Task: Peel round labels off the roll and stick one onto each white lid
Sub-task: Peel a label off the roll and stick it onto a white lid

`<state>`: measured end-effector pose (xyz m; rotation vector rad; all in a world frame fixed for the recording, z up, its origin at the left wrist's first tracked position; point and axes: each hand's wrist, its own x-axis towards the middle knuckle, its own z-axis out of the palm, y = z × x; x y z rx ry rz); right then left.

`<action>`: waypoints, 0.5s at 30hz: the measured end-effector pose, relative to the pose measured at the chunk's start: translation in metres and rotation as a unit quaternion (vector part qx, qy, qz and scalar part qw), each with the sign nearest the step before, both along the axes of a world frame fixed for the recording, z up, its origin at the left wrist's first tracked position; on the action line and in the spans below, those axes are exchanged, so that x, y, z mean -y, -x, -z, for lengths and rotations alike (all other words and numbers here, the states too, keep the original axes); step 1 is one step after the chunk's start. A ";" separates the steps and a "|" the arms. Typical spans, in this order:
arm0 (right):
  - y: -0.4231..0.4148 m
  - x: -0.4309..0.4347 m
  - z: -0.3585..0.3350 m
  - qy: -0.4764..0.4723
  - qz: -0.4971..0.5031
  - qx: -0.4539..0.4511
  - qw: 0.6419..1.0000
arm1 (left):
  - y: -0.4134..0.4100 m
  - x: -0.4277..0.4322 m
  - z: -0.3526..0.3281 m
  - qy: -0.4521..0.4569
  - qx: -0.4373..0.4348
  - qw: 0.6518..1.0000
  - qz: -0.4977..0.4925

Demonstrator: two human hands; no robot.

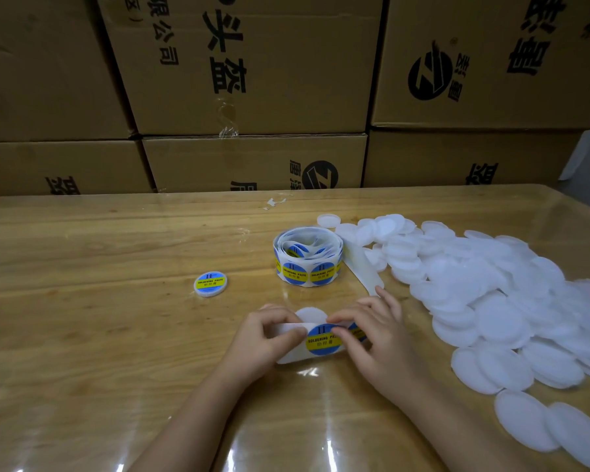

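Note:
A roll of round blue-and-yellow labels [307, 257] stands mid-table. Its white backing strip [363, 267] trails down to my hands. My left hand [263, 338] pinches the strip's free end, and a bare white lid [310, 315] shows just behind its fingers. My right hand [378, 338] pinches the strip at the right edge of a blue-and-yellow label [322, 339] that faces up between both hands. One lid with a label on it [211, 283] lies to the left of the roll. A big heap of bare white lids [491, 294] covers the right side of the table.
The wooden table [99, 318] has a glossy clear cover. Stacked cardboard boxes [252, 80] form a wall along its far edge. A torn scrap of white paper [274, 202] lies near that edge.

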<state>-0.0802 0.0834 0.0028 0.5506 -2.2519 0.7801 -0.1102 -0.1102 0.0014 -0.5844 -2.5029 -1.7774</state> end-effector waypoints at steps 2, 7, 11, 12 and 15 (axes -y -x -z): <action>0.000 0.000 0.000 0.020 -0.008 0.011 1.000 | 0.001 0.001 0.001 -0.007 0.016 1.000 0.003; -0.001 -0.001 0.000 0.045 -0.023 0.040 0.998 | 0.001 0.003 -0.001 -0.041 0.067 0.996 0.043; -0.001 0.001 -0.001 0.015 -0.020 0.008 1.000 | 0.000 0.003 -0.004 -0.037 0.079 0.992 0.095; -0.002 0.001 -0.001 0.003 -0.018 0.001 1.000 | 0.000 0.002 -0.004 -0.035 0.075 0.991 0.103; -0.003 0.000 -0.002 -0.033 -0.025 -0.005 0.999 | 0.000 0.002 -0.004 -0.029 0.056 0.992 0.106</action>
